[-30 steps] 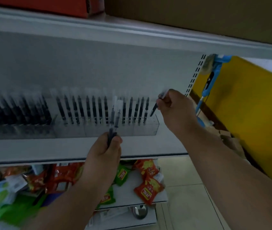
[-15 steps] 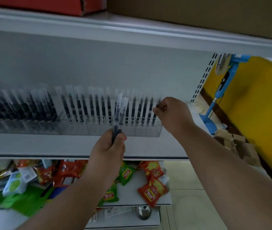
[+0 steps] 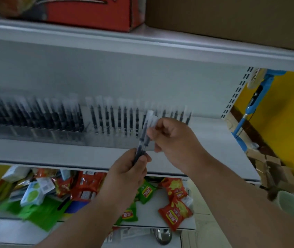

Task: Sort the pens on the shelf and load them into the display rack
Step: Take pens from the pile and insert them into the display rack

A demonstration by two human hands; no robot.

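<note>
Nearest to us, at about six o'clock, two bare forearms are reaching up and away toward a white shelf [image 3: 35,154]. Our left hand [image 3: 126,174] is curling its fingers and thumb around the dark lower ends of two loose pens [image 3: 143,140], which are standing almost upright with their pale caps pointing toward twelve o'clock. Our right hand [image 3: 174,138], just at three o'clock of those pens, is pinching at the capped upper part of one of them; motion blur is keeping us from telling whether it is already carrying that pen's weight.

Just beyond the hands, a clear display rack [image 3: 49,136] is running along the shelf from nine o'clock toward the centre. It is already holding a long line of racked pens [image 3: 106,120], standing caps up: tightly packed at the nine o'clock end, more evenly spaced toward the middle, with the last one showing past our right hand at about one o'clock.

We are judging the loading to be far along. The two pens in hand are not yet in the rack, and the hands are hiding which slots are free. We are seeing no other loose pens on the shelf.
</note>
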